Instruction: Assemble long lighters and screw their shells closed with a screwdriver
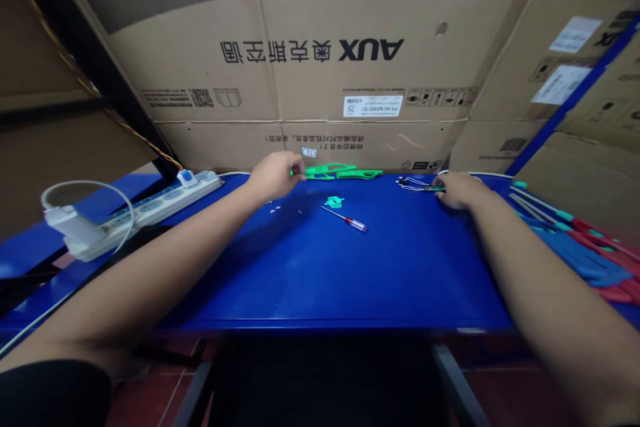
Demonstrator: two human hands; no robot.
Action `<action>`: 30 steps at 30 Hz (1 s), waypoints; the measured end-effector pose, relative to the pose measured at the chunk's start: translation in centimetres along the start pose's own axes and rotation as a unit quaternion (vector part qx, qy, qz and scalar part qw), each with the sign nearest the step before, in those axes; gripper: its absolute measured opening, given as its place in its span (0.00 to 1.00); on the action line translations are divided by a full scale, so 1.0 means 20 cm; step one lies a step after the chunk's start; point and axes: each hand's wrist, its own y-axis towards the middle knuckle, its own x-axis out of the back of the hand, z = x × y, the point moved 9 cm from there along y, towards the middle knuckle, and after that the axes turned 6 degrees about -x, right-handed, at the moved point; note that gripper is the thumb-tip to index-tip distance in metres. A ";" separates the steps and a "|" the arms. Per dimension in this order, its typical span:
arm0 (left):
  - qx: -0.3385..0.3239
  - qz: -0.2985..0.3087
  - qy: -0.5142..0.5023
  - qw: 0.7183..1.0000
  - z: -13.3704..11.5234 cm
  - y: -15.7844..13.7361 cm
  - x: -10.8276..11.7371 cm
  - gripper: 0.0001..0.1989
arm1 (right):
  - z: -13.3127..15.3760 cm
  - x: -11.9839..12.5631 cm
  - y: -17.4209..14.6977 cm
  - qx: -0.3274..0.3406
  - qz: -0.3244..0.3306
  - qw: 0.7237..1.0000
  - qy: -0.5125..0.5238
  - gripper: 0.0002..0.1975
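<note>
At the back of the blue table, my left hand [277, 175] has its fingers pinched at the left end of bright green plastic pieces [327, 171]. More of these long, hollow-looking green parts [360, 174] lie just to the right. Farther right, my right hand [457, 189] is closed on a small dark part with thin white wires [413, 184], mostly covered by the fingers. Between the hands lie a small pile of teal plastic bits [334, 201] and a screwdriver [350, 221] with a clear and red handle.
A white power strip [150, 210] with a plugged-in white adapter [75, 223] runs along the left. Red and blue handled pieces with teal ends [585, 247] are piled at the right edge. A cardboard wall [310, 0] stands behind the table [320, 280].
</note>
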 end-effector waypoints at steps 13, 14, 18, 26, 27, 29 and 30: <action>-0.294 0.289 -0.282 0.866 -0.52 -0.52 -0.13 0.04 | 0.31 0.09 -0.12 0.143 -0.027 0.988 0.049 0.15; -0.287 0.298 -0.289 0.864 -0.50 -0.52 -0.14 0.04 | 0.33 0.12 -0.13 0.145 -0.036 0.987 0.059 0.15; -0.269 0.302 -0.313 0.859 -0.48 -0.51 -0.14 0.09 | 0.46 0.26 -0.26 0.183 -0.068 0.975 0.102 0.15; -0.115 -0.062 -0.302 0.944 -0.30 -0.35 0.09 0.16 | 0.87 0.55 -0.70 0.363 -0.140 0.898 0.206 0.08; -0.095 -0.089 -0.314 0.940 -0.27 -0.35 0.11 0.17 | 0.91 0.57 -0.75 0.380 -0.142 0.889 0.214 0.08; -0.097 -0.091 -0.356 0.925 -0.27 -0.35 0.11 0.20 | 0.96 0.58 -0.82 0.406 -0.134 0.874 0.232 0.07; -0.118 -0.074 -0.374 0.917 -0.30 -0.35 0.10 0.20 | 0.98 0.58 -0.84 0.413 -0.127 0.869 0.242 0.06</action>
